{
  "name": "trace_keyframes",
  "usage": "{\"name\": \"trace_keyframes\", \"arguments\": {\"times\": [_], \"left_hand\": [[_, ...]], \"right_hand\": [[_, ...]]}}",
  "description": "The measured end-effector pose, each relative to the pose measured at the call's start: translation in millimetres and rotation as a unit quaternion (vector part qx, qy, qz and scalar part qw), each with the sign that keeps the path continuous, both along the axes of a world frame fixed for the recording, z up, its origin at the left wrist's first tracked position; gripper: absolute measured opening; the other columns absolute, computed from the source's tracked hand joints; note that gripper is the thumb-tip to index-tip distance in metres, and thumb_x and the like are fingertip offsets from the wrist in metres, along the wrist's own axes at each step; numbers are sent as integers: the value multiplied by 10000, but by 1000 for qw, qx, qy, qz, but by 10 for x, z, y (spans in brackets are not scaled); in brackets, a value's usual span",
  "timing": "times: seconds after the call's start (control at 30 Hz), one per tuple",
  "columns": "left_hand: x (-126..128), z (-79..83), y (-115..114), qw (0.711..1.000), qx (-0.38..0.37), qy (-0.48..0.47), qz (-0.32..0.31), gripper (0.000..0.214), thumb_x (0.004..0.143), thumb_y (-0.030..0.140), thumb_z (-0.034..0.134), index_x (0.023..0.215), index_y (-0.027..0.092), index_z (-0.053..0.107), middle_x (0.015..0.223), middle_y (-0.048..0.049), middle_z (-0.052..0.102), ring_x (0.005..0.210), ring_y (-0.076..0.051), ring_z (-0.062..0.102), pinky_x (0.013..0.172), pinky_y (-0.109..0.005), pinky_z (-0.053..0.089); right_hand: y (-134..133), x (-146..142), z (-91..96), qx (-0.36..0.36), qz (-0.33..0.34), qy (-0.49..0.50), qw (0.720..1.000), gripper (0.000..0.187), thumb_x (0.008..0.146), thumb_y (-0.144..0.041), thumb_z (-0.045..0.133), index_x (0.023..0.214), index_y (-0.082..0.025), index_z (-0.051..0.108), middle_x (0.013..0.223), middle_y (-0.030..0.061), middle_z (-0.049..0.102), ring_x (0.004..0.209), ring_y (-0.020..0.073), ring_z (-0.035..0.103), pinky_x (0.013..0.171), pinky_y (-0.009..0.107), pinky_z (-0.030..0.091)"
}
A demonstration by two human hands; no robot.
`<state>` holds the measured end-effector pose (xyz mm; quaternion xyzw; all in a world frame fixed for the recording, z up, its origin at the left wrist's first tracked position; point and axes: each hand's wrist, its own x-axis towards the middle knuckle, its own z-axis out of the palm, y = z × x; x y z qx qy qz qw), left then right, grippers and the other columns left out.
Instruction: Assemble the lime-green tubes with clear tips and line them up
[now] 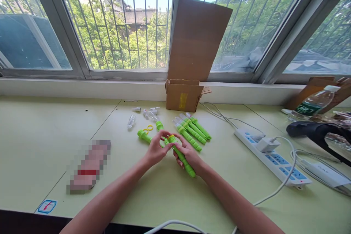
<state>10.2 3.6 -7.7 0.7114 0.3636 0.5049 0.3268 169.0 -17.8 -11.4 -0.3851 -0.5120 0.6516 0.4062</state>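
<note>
Green plastic fills the person's grasp: a ribbed tube slants in front of the cardboard box, on the wearer's side of it, with a yellow ring at its upper end. The right hand is curled around the tube just below that end, while the left hand pinches at the ringed end with thumb and fingertips; exactly what those fingertips grip is partly hidden. Four capped tubes lie side by side in front of the box, toward its right. To the front left of the box are two loose green tubes, partly covered by other things, with loose yellow rings beside them and several clear caps scattered close by. Behind the box a tall brown cardboard panel leans at the window. Well right of the box sit a white power strip with a plug in it and a clear bottle.
</note>
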Motion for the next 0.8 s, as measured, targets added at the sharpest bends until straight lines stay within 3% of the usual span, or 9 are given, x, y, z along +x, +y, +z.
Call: {"name": "trace_keyframes", "arguments": {"times": [0.33,0.8], "left_hand": [[20,-3,6,998,-45,-50,-13,274,722,265,689,924,196,516,961,-38,606,919,-172,577,826,-330,434],[23,-21,31,999,-45,-16,23,294,703,297,699,891,194,498,923,-24,589,850,-161,549,791,-318,430]], "right_hand": [[-11,-2,-14,-1,-1,-17,1000,493,847,-496,481,1259,-297,297,557,-78,538,300,76,425,263,144,321],[-14,-9,4,9,-12,-44,999,485,840,-517,473,1237,-293,305,556,-87,521,296,79,425,258,150,316]]}}
